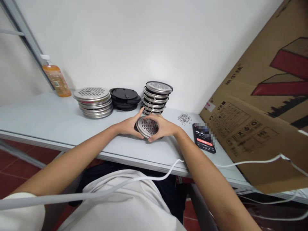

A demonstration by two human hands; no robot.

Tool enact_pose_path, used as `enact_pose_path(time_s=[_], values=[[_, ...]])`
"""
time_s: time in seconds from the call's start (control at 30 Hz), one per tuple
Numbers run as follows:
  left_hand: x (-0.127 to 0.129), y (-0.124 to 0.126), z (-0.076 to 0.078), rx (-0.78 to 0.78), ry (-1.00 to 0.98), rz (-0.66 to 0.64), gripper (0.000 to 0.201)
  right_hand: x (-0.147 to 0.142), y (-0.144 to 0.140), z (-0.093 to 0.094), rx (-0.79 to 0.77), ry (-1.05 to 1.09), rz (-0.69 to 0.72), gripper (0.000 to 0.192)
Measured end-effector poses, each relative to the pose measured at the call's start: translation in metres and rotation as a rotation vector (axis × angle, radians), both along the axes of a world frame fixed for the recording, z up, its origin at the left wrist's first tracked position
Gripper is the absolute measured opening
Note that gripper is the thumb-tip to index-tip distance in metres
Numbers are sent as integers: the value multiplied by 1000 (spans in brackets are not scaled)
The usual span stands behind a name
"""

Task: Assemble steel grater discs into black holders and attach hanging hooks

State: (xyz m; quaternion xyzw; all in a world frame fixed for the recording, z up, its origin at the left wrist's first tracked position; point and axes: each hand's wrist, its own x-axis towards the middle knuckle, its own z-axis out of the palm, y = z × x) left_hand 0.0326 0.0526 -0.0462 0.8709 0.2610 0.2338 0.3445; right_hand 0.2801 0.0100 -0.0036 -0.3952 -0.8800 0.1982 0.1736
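Note:
Between my hands, at the front of the table, is a round metal lid with a perforated centre [146,126]. My left hand [130,125] grips its left rim, thumb and fingers curved round the edge. From the right, my right hand [162,126] is wrapped over the other side and covers part of the holes. Just behind stands a stack of similar lids with black rims and wire clips [155,98]. To its left are a pile of black plastic discs [124,98] and a stack of bare perforated metal lids [93,101].
Small metal wire clips [184,118] lie in a loose heap at the right, near a phone [204,141]. A large cardboard box [240,128] leans along the right side. An orange liquid bottle [56,78] stands back left. A white cable [154,177] crosses in front of me.

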Motion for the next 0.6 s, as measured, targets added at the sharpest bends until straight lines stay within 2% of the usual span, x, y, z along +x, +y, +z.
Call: enact_pose_path(time_s=[0.17, 0.43, 0.6], values=[[1, -5, 5, -5, -15, 40, 153, -1, 1, -2, 26, 19, 35, 100], [1, 3, -6, -7, -36, 29, 155, 0, 5, -2, 57, 49, 41, 98], [2, 1, -2, -24, -4, 47, 154, 4, 6, 0, 18, 82, 57, 94]])
